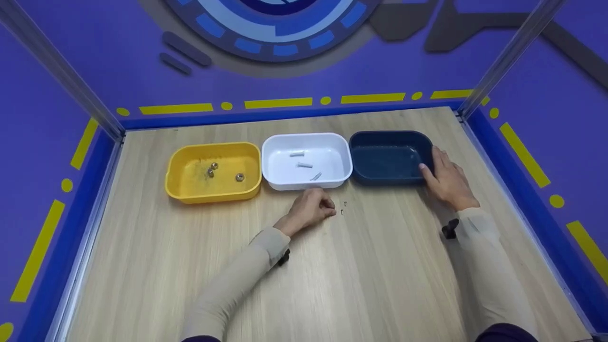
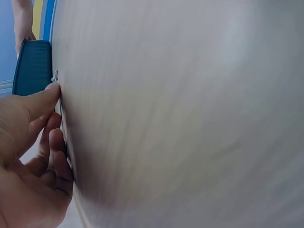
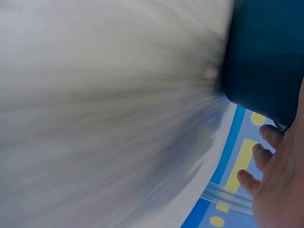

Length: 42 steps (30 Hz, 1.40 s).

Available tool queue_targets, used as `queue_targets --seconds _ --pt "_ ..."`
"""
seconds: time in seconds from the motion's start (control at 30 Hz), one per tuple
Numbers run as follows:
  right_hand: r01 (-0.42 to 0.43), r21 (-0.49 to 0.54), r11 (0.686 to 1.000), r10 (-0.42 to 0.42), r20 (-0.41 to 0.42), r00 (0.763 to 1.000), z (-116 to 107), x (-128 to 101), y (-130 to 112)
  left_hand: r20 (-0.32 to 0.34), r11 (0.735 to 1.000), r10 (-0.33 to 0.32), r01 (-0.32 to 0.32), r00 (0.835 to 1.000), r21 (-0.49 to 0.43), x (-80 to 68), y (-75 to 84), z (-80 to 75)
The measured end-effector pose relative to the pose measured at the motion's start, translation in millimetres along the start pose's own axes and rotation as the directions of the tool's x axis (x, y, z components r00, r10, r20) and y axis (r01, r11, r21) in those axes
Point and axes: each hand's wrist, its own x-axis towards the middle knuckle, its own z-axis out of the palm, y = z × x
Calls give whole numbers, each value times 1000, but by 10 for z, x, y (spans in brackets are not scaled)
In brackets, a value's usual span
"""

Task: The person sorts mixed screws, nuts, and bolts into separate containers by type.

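Head view shows the left hand [image 1: 311, 207] knuckles-up on the wooden table [image 1: 332, 285], fingers curled in, just short of two tiny bits of hardware [image 1: 343, 208] lying loose at its 3 o'clock. From the left wrist view the thumb tip touches one small metal piece [image 2: 55, 76] on the wood, not yet pinched, as far as I can tell. The right hand [image 1: 446, 180] lies with fingers fairly straight against the right end of the dark blue tub [image 1: 390, 156], thumb on the near rim, steadying it.

Sorting looks well along to me: the yellow tub [image 1: 213, 172] at 9 o'clock from the left hand holds three nuts [image 1: 212, 170], the white tub [image 1: 306, 160] at 12 o'clock holds three pale bolts [image 1: 304, 165], and the blue one looks bare. What seems left is the pair of loose bits on the table.

Those bits are too small to read an axis. The bolts lie flat: two with long axes roughly 9-to-3, the nearest slanted toward 2 o'clock.
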Motion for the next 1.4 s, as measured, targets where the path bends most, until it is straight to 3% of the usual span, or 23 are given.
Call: queue_targets --seconds 0.37,0.57,0.97,1.2,1.4 --pt "14 -26 1000 -14 -2 1000 3 18 -5 3 1000 0 0 1000 18 -26 21 -12" --pt "18 -33 999 -18 6 1000 -8 15 -14 1 1000 -11 11 1000 -23 -55 77 -16" --pt "38 -46 998 -39 -9 999 -10 18 -19 -37 999 40 -41 998 -34 -24 333 -51" --pt "37 -66 997 -39 -33 999 -14 31 -19 -85 994 109 -108 990 21 57 470 -98" --pt "37 -70 997 -40 -42 998 -12 27 -23 -91 994 110 -107 990 30 136 606 -154"
